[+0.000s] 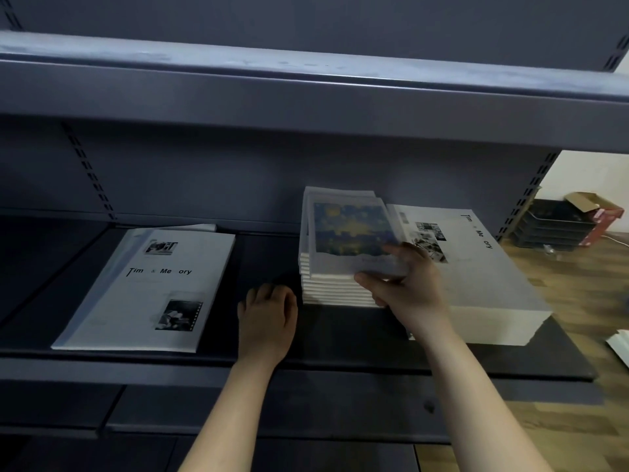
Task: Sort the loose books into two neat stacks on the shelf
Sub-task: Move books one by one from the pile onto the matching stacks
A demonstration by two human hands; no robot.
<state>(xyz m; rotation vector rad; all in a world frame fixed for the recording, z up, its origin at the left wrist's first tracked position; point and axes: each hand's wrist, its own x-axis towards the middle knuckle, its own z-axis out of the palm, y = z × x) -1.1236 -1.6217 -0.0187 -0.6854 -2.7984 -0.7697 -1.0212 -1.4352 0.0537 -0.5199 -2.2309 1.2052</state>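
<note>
Two bare forearms reach in from 6 o'clock. The left hand point(267, 315) rests on the dark shelf point(340, 338) near centre, its fingers loosely curled and holding nothing. The right hand point(412, 291), at 4 o'clock from centre, pinches the near edge of the top book point(350, 229), thumb below and fingers over its blue and yellow cover. The cover is blurred and its print cannot be read. That book lies on the small stack point(333, 291) of white-edged books, just right of centre. Just beside it at 3 o'clock sits a large stack point(493, 267) of wider books; the top cover reads "Tim Me ory", with some letters washed out. At 9 o'clock a loose book point(149, 287) lies flat, with the same title and two dark photographs. An upper shelf point(306, 93) spans 12 o'clock. Past the shelf end at 3 o'clock, stacked black trays point(554, 226) stand on the wooden floor point(578, 284); their contents cannot be made out. Beside them is an open red box point(602, 216) whose inside is hidden. A white object point(619, 345) is cut off at the right edge.
</note>
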